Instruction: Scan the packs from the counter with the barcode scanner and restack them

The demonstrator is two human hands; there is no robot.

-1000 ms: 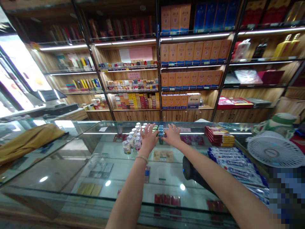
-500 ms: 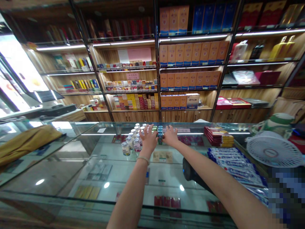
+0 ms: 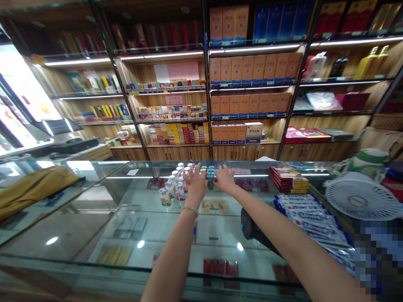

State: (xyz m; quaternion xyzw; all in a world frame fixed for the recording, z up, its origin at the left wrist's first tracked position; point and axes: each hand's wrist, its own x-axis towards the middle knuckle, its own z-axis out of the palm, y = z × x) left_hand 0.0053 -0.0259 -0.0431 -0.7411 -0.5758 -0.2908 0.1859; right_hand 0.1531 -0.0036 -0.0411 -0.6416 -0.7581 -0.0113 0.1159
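Several small white-lidded jars [image 3: 164, 196] stand in rows on the glass counter, left of my left hand [image 3: 195, 182]. That hand is open over the right side of the group, its fingers spread and bent downward, hiding some jars behind it. Between my hands are small green-lidded containers [image 3: 203, 168] and a row of blue-lidded containers [image 3: 210, 173]. My right hand [image 3: 224, 179] is beside the blue row, with fingers apart and thumb close to the nearest one. Whether it touches that container I cannot tell.
On the right of the glass counter [image 3: 176, 226] lie blue-and-white sachets [image 3: 310, 220], a stack of red-and-yellow packets [image 3: 289, 179] and a white fan [image 3: 359, 196]. A black scanner-like device [image 3: 248, 224] sits under my right forearm. Brown cloth [image 3: 34, 184] lies at left; stocked shelves [image 3: 252, 86] stand behind.
The hands keep nearly the same pose around the containers. The view has shifted very slightly; no container has clearly been picked up or put down.
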